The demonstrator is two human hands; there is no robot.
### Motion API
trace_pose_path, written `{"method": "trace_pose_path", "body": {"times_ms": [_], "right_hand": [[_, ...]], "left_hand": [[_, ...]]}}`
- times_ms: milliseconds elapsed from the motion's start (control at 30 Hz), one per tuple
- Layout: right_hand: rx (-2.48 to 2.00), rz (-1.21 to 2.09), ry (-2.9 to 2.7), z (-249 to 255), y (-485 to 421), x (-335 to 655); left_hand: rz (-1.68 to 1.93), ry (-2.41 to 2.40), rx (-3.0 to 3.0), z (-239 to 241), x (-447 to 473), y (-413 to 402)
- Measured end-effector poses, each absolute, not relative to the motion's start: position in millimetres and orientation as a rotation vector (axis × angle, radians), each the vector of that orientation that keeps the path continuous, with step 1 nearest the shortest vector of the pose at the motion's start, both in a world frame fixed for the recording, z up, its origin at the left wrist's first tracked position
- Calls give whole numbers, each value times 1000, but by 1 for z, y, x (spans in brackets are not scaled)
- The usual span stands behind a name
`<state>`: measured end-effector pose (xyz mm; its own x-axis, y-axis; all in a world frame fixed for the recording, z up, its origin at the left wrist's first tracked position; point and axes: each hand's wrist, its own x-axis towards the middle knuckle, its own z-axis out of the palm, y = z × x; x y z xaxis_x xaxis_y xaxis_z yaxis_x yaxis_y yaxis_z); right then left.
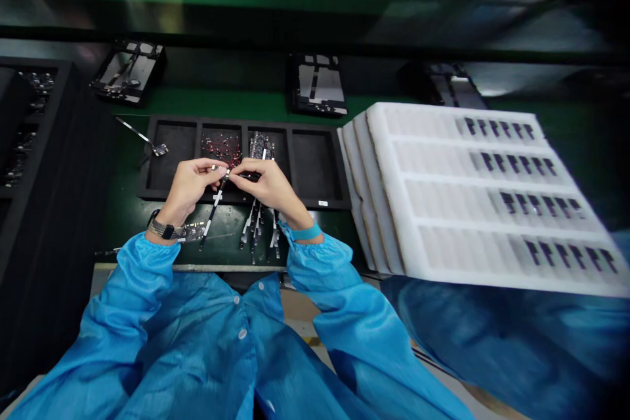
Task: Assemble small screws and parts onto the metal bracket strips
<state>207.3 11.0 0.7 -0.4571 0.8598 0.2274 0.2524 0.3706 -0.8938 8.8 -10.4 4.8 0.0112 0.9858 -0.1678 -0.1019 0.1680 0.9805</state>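
Above a black compartment tray (317,199), my two hands meet at the fingertips. My left hand (189,187) pinches a small circuit board with a ribbon cable (214,211), whose black-and-white tail hangs down over the tray's front edge. My right hand (268,185) is closed in a pinch at the cable's upper end; a dark slim item shows under its fingers, too hidden to name. Behind the fingertips, one compartment holds many tiny parts with red wires (221,146). Boards with ribbon cables (256,226) lie in the compartment to the right, their tails hanging out in front.
White foam trays (428,252) with rows of dark parts stand stacked at right, beside a blue-clothed person (457,335). Black trays (54,144) rise at left. Device housings (317,85) line the back. A loose board (160,149) and another board (193,231) lie near the tray.
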Motion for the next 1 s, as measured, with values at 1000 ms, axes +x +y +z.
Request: {"method": "trace_pose_path", "body": {"times_ms": [1000], "right_hand": [[-1061, 1336, -1700, 3, 13, 208]], "left_hand": [[1181, 1131, 930, 13, 3, -13]]}}
